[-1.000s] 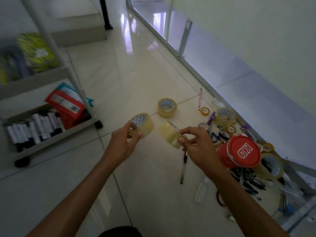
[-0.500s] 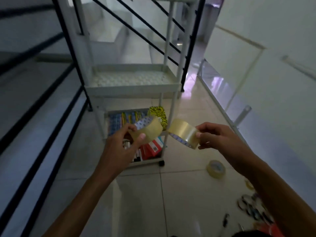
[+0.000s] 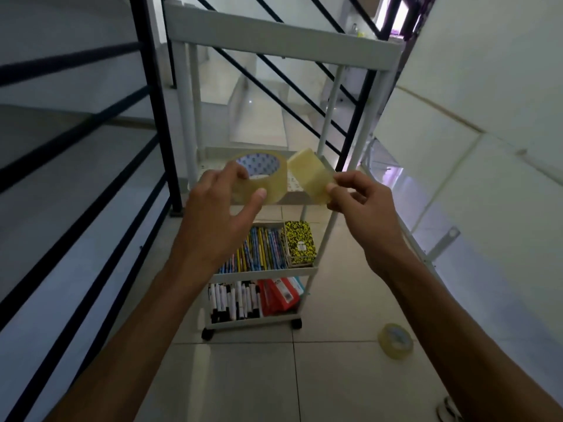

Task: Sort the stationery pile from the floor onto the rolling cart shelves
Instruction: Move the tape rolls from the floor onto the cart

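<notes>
Head view: both hands have come up and forward since half a second ago. The left hand (image 3: 217, 208) grips one tape roll (image 3: 262, 175), the right hand (image 3: 358, 202) pinches a second tape roll (image 3: 309, 175), the two nearly touching over the rolling cart (image 3: 283, 41) and its middle shelf (image 3: 210, 166). The cart looms closer now. A third roll (image 3: 395, 340) lies on the floor (image 3: 304, 382), lower right.

Both your arms reach forward and up, forearms bare. Your left hand (image 3: 219, 214) grips a tape roll (image 3: 262, 178), thumb on its outer face and fingers (image 3: 236, 172) over the rim. Your right hand (image 3: 362, 205) pinches a second roll (image 3: 310, 175) at its edge.
</notes>
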